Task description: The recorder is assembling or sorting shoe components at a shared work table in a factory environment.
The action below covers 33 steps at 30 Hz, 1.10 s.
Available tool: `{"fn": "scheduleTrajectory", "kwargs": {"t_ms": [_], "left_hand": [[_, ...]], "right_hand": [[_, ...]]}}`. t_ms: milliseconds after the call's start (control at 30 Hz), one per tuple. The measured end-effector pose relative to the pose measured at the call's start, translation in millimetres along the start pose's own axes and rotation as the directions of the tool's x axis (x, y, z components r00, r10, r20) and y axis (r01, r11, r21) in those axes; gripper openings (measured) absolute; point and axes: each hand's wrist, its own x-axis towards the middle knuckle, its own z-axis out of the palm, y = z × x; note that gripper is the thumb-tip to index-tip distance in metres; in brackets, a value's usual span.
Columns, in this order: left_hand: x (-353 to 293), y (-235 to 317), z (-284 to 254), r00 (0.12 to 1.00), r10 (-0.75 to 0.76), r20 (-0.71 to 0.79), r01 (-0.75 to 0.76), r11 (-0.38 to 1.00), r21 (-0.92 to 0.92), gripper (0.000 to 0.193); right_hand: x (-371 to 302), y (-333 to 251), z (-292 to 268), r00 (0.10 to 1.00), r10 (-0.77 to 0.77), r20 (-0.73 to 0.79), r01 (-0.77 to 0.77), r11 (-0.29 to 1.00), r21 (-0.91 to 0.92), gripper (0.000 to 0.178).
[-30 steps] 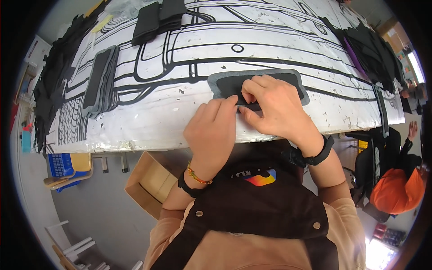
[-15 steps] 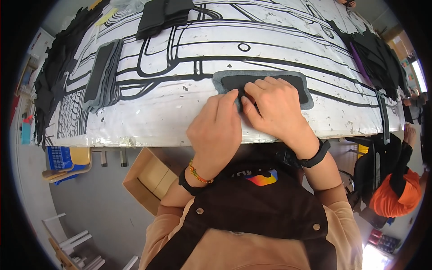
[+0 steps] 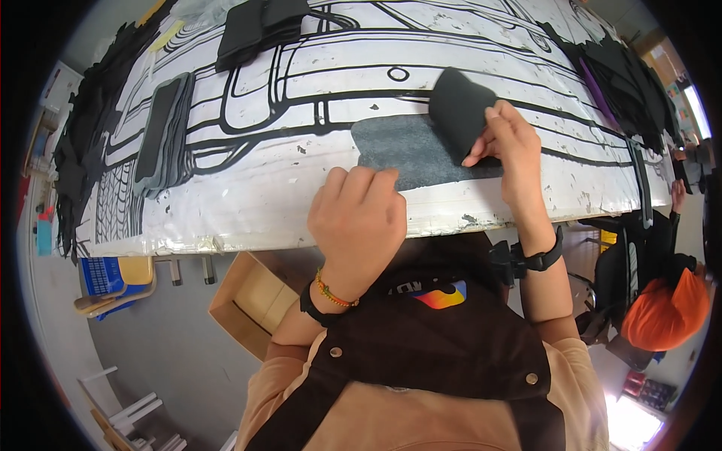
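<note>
A grey fabric-like piece with rounded corners lies flat on the table near its front edge. My left hand is curled closed at the near left edge of this piece, its fingertips holding it against the table. My right hand pinches a smaller black sheet by its near right edge. The black sheet is lifted and tilted up over the right part of the grey piece, bending a little. Its lower edge and part of the grey piece are hidden behind my right fingers.
The table has a white cover with black line drawings. A stack of grey-edged black pieces lies at left, black pieces lie farther back, and dark strips are piled at right. Below is a cardboard box; a person in orange is at right.
My right hand has moved right and raised the black sheet off the grey piece, where it lay flat. My left hand has stayed near the piece's near left edge.
</note>
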Motion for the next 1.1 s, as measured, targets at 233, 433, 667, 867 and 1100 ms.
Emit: {"fn": "scheduleTrajectory", "kwargs": {"t_ms": [233,433,667,867,1100], "left_hand": [[2,2,-2,0.998,-0.039,0.044,0.038,0.999,0.008,0.023],[6,2,-5,0.984,-0.055,0.171,0.046,0.997,0.056,0.029],[8,2,-7,0.962,-0.100,0.254,0.082,0.993,0.081,0.036],[9,-2,-8,0.963,-0.112,0.244,0.124,0.992,-0.031,0.034],[4,0,-9,0.952,-0.272,0.138,0.297,0.931,-0.215,0.037]], "right_hand": [[-18,12,22,0.654,-0.667,0.356,0.692,0.339,-0.637,0.013],[-19,7,23,0.539,-0.670,0.511,0.793,0.199,-0.575,0.016],[-20,7,22,0.555,-0.611,0.564,0.791,0.180,-0.584,0.021],[-20,9,25,0.629,-0.559,0.540,0.744,0.229,-0.628,0.025],[-15,9,24,0.647,-0.518,0.560,0.754,0.323,-0.573,0.026]]}}
